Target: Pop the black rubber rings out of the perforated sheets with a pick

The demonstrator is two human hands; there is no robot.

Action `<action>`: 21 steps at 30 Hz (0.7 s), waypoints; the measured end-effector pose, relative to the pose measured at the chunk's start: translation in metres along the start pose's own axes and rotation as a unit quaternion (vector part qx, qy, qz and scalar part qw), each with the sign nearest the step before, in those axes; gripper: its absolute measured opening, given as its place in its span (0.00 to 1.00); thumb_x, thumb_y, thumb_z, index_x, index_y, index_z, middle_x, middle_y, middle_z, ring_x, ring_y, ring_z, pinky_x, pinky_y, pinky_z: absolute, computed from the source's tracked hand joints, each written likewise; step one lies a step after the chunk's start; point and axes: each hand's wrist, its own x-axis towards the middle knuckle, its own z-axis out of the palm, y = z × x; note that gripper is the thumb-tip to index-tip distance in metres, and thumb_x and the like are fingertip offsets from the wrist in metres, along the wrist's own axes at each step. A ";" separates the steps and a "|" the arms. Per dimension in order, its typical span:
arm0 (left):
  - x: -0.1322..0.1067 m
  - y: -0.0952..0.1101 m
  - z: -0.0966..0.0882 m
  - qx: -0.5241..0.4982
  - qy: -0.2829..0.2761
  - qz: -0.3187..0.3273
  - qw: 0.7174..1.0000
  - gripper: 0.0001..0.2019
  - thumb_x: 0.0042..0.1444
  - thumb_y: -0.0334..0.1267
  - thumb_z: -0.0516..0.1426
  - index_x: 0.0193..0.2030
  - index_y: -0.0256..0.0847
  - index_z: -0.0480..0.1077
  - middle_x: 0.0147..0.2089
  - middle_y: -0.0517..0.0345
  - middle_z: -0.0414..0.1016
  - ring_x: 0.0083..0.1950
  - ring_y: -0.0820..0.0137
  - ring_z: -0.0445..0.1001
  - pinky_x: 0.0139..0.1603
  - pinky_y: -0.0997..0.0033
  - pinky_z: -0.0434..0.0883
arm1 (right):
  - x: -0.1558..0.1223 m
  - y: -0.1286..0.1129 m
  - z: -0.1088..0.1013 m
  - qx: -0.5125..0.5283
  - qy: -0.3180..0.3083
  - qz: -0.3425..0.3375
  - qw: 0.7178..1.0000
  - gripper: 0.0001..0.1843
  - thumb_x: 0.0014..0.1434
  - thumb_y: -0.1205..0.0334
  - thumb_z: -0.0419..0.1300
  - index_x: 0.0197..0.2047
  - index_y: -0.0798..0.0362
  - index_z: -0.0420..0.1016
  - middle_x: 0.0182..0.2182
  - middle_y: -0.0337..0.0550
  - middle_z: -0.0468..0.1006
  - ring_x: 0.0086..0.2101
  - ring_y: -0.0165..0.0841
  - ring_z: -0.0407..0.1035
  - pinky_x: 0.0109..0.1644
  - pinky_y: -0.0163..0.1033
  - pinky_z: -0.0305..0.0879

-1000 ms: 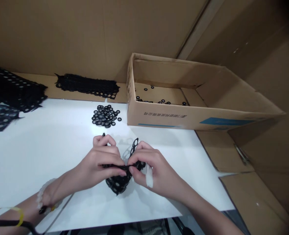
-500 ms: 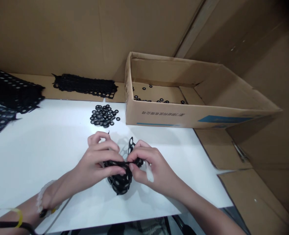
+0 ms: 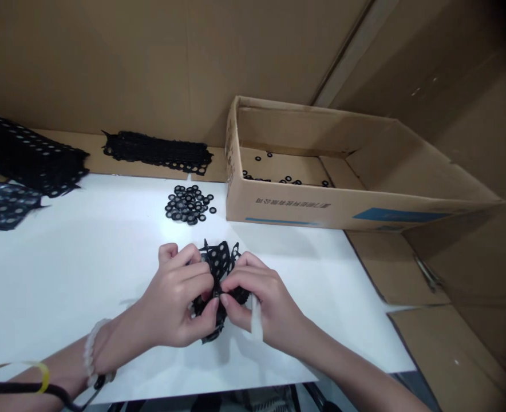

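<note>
A floppy black rubber sheet full of punched round holes is bunched up between both my hands over the white table. My left hand is closed, gripping the sheet's left side with thumb and fingers. My right hand is closed too, pinching the sheet at its middle; a white wrap shows on one finger. Beyond the hands, a small pile of loose black rings lies on the table.
An open, low cardboard box with a few black rings inside stands at the back right. Stacks of black punched sheets lie at the far left and along the back. Cardboard walls surround the table; its right edge drops to cardboard flaps.
The sheet, pulled out thin between the hands before, is now folded upward and crumpled between them. Both hands have drawn closer together.
</note>
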 end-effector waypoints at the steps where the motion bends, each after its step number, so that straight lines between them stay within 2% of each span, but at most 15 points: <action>1: 0.000 0.000 0.001 0.007 0.001 0.000 1.000 0.08 0.52 0.32 0.51 0.22 0.37 0.61 0.21 0.62 0.61 0.34 0.68 0.60 0.37 0.61 0.49 | 0.000 0.001 0.001 -0.010 0.004 -0.013 1.000 0.04 0.54 0.70 0.58 0.30 0.53 0.72 0.24 0.41 0.73 0.30 0.34 0.60 0.31 0.38 0.63; 6: 0.000 -0.001 0.004 0.019 -0.019 -0.036 0.999 0.09 0.51 0.29 0.49 0.21 0.37 0.59 0.20 0.62 0.59 0.34 0.68 0.60 0.38 0.61 0.50 | 0.000 0.004 0.005 -0.051 0.036 -0.044 0.997 0.05 0.54 0.71 0.56 0.32 0.53 0.71 0.23 0.41 0.73 0.28 0.34 0.59 0.30 0.38 0.63; 11: 0.006 -0.008 -0.001 -0.068 -0.048 -0.128 0.988 0.10 0.49 0.29 0.47 0.18 0.38 0.54 0.19 0.63 0.56 0.33 0.69 0.60 0.40 0.62 0.53 | -0.001 0.007 0.000 -0.085 0.078 -0.018 0.993 0.06 0.53 0.72 0.57 0.32 0.52 0.72 0.25 0.41 0.76 0.29 0.35 0.61 0.29 0.38 0.63; 14: 0.009 -0.022 -0.005 -0.197 -0.045 -0.197 0.959 0.10 0.47 0.31 0.47 0.17 0.40 0.52 0.20 0.62 0.54 0.29 0.70 0.57 0.35 0.65 0.55 | 0.001 0.006 -0.007 -0.103 0.085 0.007 0.991 0.06 0.51 0.72 0.56 0.30 0.53 0.72 0.23 0.41 0.74 0.29 0.35 0.62 0.28 0.37 0.63; 17: 0.013 -0.045 -0.011 -0.302 0.023 -0.264 0.916 0.10 0.47 0.33 0.45 0.18 0.41 0.50 0.21 0.61 0.52 0.26 0.71 0.53 0.30 0.67 0.54 | 0.002 0.005 -0.013 -0.115 0.094 0.028 0.988 0.06 0.50 0.72 0.56 0.28 0.52 0.71 0.22 0.41 0.72 0.28 0.35 0.62 0.28 0.38 0.63; 19: 0.015 -0.062 -0.015 -0.229 0.061 -0.312 0.920 0.11 0.48 0.34 0.46 0.18 0.41 0.50 0.21 0.61 0.54 0.27 0.70 0.55 0.31 0.67 0.54 | 0.002 0.005 -0.015 -0.110 0.093 0.028 0.989 0.06 0.50 0.72 0.56 0.28 0.52 0.70 0.22 0.41 0.72 0.28 0.35 0.62 0.28 0.38 0.63; 21: 0.018 -0.077 -0.018 -0.059 0.051 -0.344 0.936 0.12 0.50 0.36 0.47 0.17 0.40 0.54 0.20 0.60 0.59 0.30 0.67 0.59 0.35 0.64 0.54 | 0.001 0.005 -0.015 -0.096 0.084 0.017 0.992 0.06 0.51 0.72 0.56 0.28 0.52 0.70 0.22 0.41 0.73 0.28 0.35 0.62 0.28 0.37 0.63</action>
